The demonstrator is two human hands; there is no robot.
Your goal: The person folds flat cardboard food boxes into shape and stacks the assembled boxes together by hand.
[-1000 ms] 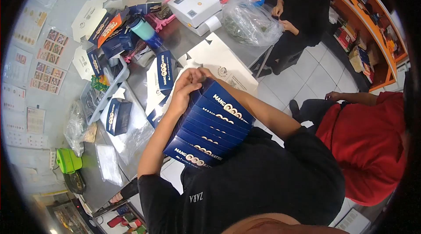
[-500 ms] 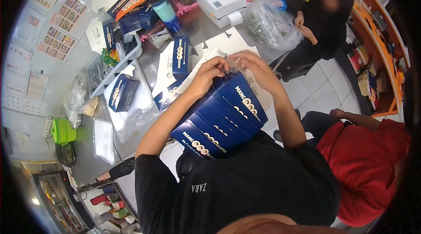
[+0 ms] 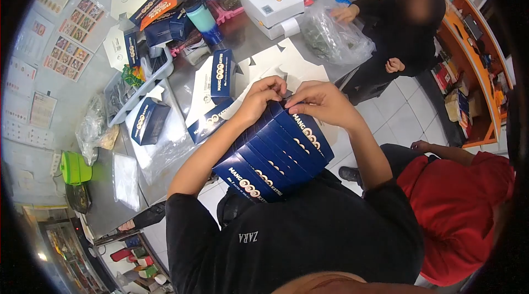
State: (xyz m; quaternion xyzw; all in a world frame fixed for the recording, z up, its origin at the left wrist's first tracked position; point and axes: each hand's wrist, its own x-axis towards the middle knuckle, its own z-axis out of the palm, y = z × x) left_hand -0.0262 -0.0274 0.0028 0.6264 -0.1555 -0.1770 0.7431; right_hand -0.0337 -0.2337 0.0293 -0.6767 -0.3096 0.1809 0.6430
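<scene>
A stack of nested dark blue printed boxes (image 3: 270, 153) leans against my body at the table's front edge. At its upper end, my left hand (image 3: 265, 96) has its fingers bent together at the box rim. Beside it, my right hand (image 3: 317, 101) pinches at the top corner of the same stack. What lies between the fingertips is too small to tell. White unfolded carton sheets (image 3: 292, 60) lie just beyond my hands. Another blue box (image 3: 221, 74) stands on the table to the left of them.
A white label printer (image 3: 271, 5), a teal tumbler (image 3: 203, 21) and a plastic bag (image 3: 336, 35) stand at the back. A blue-grey basket (image 3: 118, 93) is at left. One person in black stands behind the table; another in red (image 3: 454, 217) is at right.
My right hand has come down onto the stack's top corner, its fingers now pinched. The person in black has moved one hand to the plastic bag.
</scene>
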